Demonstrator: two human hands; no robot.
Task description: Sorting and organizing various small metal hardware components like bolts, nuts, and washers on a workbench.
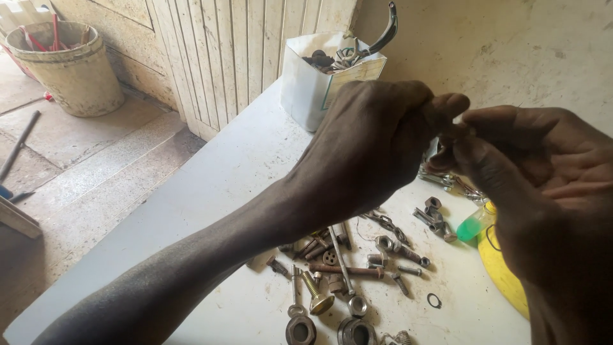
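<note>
Nearest the camera, well in front of the white open-topped carton (313, 89), a scatter of rusty and grey steel bolts, nuts and washers (345, 268) lies on the flat white-painted table (217, 191). A thin black rubber ring (434, 300) sits apart at the edge of the scatter that is furthest from the carton. Beside them are a green translucent plastic bottle (474, 225) and a round yellow plastic object (501, 268), partly hidden.

Above that scatter, and closer to the carton, the two hands meet in the air. The left hand (370, 140) is clenched, its thumb and forefinger pressed together at the tip. The right hand (530, 166) comes in from the side away from the carton, its thumb and first fingers closed on the same spot and the other fingers loosely curled. Between the fingertips sits a small grey metal piece (436, 148), of which only a sliver shows; its kind cannot be told.

Judging by this, the step in hand is fine fingertip work on that piece, one hand steadying and the other turning or fitting. Any further move calls for a firm pinch and small, controlled twists, because the part is tiny and would be easily lost among the hardware below.

The carton itself stands at the table's far edge, full of dark metal parts, with a curved black lever (386, 29) sticking out. Beyond it are a pale panelled wooden door (236, 45) and a grimy cream plastic bucket (67, 64) on the floor.
</note>
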